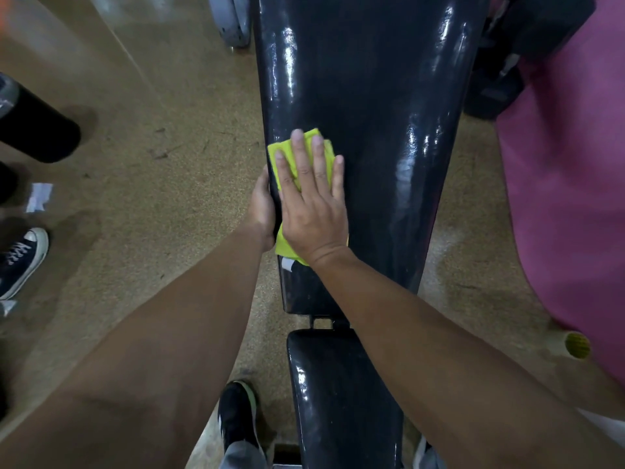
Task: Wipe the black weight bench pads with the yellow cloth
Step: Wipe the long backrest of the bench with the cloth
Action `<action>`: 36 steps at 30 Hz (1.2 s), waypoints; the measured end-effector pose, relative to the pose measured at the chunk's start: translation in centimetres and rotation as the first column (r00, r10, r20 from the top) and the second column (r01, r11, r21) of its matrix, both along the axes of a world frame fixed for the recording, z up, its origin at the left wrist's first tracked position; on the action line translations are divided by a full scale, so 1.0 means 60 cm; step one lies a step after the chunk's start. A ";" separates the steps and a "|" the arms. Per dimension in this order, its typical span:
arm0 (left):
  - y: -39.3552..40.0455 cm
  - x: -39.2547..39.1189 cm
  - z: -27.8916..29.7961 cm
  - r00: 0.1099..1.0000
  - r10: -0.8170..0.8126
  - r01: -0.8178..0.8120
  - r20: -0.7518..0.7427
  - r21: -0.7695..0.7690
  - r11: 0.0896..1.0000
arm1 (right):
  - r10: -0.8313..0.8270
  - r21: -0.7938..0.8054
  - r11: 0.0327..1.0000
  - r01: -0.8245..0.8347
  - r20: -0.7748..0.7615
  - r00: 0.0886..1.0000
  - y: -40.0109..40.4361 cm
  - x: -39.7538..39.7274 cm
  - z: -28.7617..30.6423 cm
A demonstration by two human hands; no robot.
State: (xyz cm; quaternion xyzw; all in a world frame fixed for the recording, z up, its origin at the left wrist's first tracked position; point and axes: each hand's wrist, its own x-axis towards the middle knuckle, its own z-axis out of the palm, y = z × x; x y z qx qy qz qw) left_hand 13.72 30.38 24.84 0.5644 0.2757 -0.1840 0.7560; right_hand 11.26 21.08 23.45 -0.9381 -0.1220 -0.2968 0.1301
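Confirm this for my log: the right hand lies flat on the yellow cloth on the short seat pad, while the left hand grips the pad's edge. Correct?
Not quite. In the head view the right hand presses the yellow cloth on the long back pad, not the short seat pad nearer the person. The left hand does grip that pad's edge.

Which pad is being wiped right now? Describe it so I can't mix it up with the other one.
Find the black bench running up the frame's middle. It is the long back pad, the farther one, with the yellow cloth pressed flat under the right hand. The shorter seat pad nearer the person is bare.
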 end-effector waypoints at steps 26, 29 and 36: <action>-0.012 -0.009 0.002 0.995 0.092 -0.092 -0.031 0.009 0.996 | -0.018 0.058 0.998 0.018 -0.007 1.000 -0.001 -0.017 -0.017; -0.008 -0.011 -0.002 0.992 0.098 -0.097 -0.077 0.010 0.995 | 0.131 -0.071 0.989 -0.130 0.006 0.991 -0.028 -0.038 -0.043; -0.018 -0.016 0.005 0.994 0.100 -0.096 -0.052 0.060 0.994 | -0.066 0.076 0.995 0.066 -0.007 0.998 -0.113 -0.026 -0.028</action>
